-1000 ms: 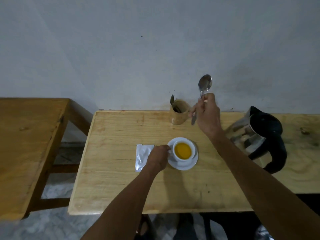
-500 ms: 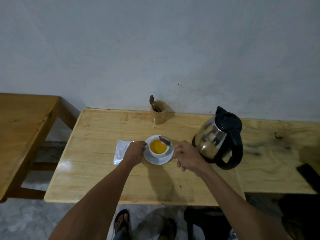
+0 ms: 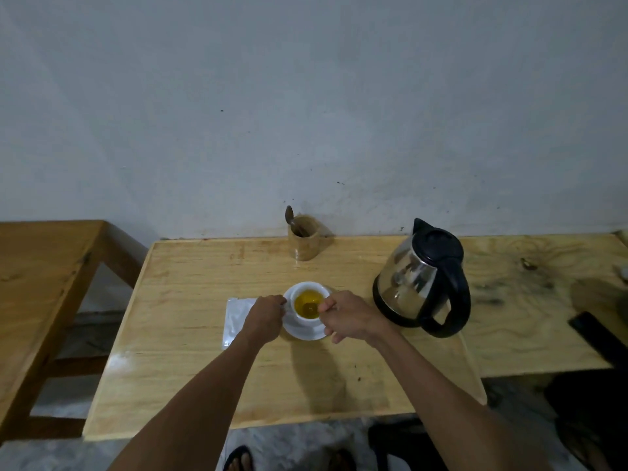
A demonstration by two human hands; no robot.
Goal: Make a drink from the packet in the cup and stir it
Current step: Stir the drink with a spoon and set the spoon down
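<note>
Left hand [image 3: 266,316] pinches the small white cup [image 3: 307,302] steady while right hand [image 3: 350,316] grips a metal spoon [image 3: 310,306] dipped into yellow drink for stirring.

Both forearms were bare, with no sleeves, watch or rings visible. The feet [image 3: 238,460] wore dark open sandals with toes showing.

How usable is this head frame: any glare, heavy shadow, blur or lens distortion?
Head view: dim, soft light; glare patch on the table near its left front corner; reflections on the kettle; arm shadow darkens the wood in front of the cup; wide-angle bending of the table edges; the spoon in the drink is hard to make out.
</note>
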